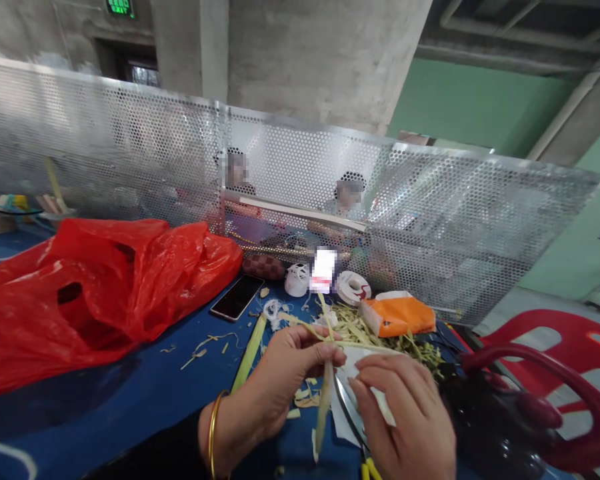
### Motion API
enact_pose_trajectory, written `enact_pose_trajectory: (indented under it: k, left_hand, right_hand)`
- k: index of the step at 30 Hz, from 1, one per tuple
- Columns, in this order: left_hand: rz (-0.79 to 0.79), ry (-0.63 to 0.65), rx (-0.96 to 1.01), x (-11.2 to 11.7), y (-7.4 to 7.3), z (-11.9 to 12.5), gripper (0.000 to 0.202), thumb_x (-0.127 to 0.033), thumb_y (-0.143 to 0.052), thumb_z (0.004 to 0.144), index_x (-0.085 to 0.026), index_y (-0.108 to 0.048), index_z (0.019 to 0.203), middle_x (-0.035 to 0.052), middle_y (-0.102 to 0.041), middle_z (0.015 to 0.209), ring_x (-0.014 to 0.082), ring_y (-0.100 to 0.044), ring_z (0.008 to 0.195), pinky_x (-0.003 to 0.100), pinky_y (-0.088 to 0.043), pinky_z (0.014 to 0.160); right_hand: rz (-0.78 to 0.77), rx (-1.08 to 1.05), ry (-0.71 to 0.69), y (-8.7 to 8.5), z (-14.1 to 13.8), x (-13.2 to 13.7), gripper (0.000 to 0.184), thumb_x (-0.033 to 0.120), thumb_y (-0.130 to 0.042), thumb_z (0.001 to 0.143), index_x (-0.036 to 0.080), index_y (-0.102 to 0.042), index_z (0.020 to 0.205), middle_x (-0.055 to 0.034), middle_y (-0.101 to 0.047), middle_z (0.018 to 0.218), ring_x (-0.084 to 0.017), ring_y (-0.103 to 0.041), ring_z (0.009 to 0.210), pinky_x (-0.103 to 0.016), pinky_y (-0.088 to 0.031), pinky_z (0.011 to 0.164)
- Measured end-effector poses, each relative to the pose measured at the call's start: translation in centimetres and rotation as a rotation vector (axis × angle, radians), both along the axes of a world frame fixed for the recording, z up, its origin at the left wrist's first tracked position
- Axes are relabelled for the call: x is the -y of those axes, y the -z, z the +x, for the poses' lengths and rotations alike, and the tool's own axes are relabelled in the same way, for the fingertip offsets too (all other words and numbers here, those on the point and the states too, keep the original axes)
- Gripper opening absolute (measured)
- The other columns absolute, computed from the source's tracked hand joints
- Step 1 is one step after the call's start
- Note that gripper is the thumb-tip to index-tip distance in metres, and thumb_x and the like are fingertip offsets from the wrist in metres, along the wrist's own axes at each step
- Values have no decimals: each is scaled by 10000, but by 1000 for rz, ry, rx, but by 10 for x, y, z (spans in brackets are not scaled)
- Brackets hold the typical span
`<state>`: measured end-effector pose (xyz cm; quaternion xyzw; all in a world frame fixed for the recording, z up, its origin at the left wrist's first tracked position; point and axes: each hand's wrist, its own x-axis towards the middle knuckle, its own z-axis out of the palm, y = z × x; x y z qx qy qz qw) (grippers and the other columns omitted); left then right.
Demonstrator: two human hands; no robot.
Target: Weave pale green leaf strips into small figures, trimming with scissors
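My left hand (285,367), with a gold bangle at the wrist, pinches several pale green leaf strips (324,400) where they cross between thumb and fingers. One strip hangs down towards the table and another reaches right, past my right fingertips. My right hand (405,407) is close on the right, its fingers curled and thumb near the fingertips; whether anything is between them is hidden. Under the hands lie scissors with yellow handles (370,469) and a metal blade (347,403), partly over a white sheet (341,421). A wider green strip (250,350) lies left of my left hand.
A red plastic bag (105,287) covers the left side. A dark phone (237,298), white tape roll (353,287), lit phone (323,270), orange packet (400,315) and leaf scraps (355,327) lie ahead. A dark kettle (500,413) stands right. Two people sit behind the perforated metal screen (290,160).
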<state>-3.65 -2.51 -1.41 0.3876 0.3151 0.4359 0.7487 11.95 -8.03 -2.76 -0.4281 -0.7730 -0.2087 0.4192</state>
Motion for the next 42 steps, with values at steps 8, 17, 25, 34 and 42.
enact_pose_trajectory:
  k: [8,17,25,34,42]
  left_hand:
    - [166,30,-123,-3,4,3,246,-303,-760,626,-148,-600,729,-45,-570,535,69,-475,414,207,-400,450]
    - [194,60,-199,-4,4,0,222,-334,-722,675,-161,-590,719,-53,-546,539,60,-454,417,211,-411,454]
    - [164,63,-200,-7,2,-1,273,-354,-757,629,-162,-580,708,-51,-550,519,71,-460,427,221,-428,461]
    - [90,198,-244,-5,-12,-9,303,-404,-748,664,-122,-659,735,30,-667,633,84,-559,478,220,-446,540]
    - [86,322,-264,-2,-3,-4,323,-451,-691,704,-142,-623,642,33,-659,609,101,-563,467,229,-445,521]
  right_hand:
    - [-106,132,88,-7,12,-12,105,186,-520,893,232,-612,913,-14,-693,841,-209,-636,880,-397,-357,923]
    - [-100,187,80,-18,15,0,110,141,-525,853,222,-593,828,-5,-677,785,-190,-638,802,-380,-344,896]
    - [-71,190,88,-23,17,2,112,129,-536,839,215,-608,841,-12,-687,787,-193,-638,806,-385,-353,898]
    - [-175,-24,105,-21,19,1,144,235,-512,898,229,-652,931,-32,-707,888,-215,-646,839,-391,-417,854]
    - [-720,-669,-91,-7,4,-7,195,361,-577,866,198,-680,834,-35,-712,805,-211,-662,777,-300,-513,686]
